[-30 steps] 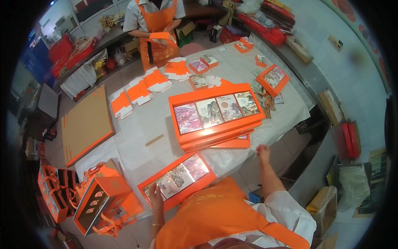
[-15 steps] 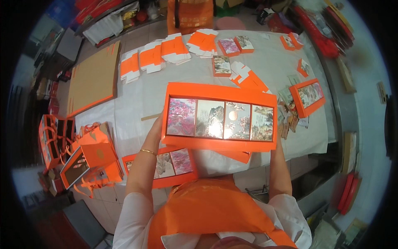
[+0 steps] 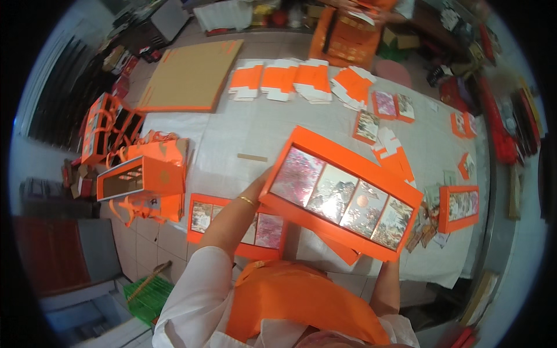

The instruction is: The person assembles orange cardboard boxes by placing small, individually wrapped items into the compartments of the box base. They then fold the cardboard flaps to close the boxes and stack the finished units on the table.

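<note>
An orange gift box (image 3: pixel 342 232) is held up in front of me, tilted down to the right. In it several small boxes with landscape pictures, one of them pink (image 3: pixel 297 176), stand in a row. My left hand (image 3: pixel 266 181) grips its left end, the fingers hidden behind it. At the lower right corner my right hand (image 3: pixel 389 270) supports it, mostly hidden underneath. A second orange gift box (image 3: pixel 264 253), also filled with picture boxes, lies on the table below my left forearm. Part of another flat orange piece (image 3: pixel 336 248) shows under the held box.
Fanned stacks of orange-and-white flat cartons (image 3: pixel 313 81) line the table's far side. A large brown board (image 3: pixel 188 78) lies at the far left, with orange gift bags (image 3: pixel 156 174) nearer. Another filled box (image 3: pixel 459 209) stands at right. A person in an orange apron (image 3: pixel 351 40) is beyond the table.
The held box has turned clockwise, its right end now lower. My view has swung left, so the table appears shifted to the right. A person's hands now show at the far side.
</note>
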`<state>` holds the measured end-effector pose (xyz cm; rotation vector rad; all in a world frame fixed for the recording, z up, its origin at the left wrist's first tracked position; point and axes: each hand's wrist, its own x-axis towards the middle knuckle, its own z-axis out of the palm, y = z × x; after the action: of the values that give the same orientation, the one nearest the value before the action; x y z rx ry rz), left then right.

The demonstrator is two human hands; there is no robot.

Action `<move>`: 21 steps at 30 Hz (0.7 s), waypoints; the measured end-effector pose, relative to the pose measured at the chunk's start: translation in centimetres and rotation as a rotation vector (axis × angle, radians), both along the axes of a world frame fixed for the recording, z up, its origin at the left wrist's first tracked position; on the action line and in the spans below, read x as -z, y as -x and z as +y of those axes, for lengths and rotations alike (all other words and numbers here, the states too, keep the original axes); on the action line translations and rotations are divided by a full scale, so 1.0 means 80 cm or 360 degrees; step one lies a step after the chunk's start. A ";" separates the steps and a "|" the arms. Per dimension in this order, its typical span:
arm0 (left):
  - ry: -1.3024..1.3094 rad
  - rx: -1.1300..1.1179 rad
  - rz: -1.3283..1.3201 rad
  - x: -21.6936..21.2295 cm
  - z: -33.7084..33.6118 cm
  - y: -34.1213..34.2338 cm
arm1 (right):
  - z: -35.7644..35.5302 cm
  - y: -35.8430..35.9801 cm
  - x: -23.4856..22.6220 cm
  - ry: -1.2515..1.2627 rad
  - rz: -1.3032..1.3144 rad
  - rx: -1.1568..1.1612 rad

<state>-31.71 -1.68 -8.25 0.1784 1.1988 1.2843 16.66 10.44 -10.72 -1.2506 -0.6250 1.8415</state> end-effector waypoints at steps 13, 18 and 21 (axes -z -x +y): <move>0.0035 -0.0011 0.0018 0.017 0.002 0.004 | 0.007 0.010 0.015 0.0005 -0.0068 0.0012; 0.0093 -0.0008 0.0071 0.014 0.004 0.001 | 0.005 0.010 0.019 0.0027 -0.0057 0.0086; 0.0123 -0.0027 0.0089 0.013 -0.004 -0.002 | 0.000 0.002 0.021 0.0037 -0.0089 0.0118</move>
<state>-31.54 -1.98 -9.28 0.1491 1.2980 1.2528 16.47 10.46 -12.40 -1.3270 -0.5810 1.7628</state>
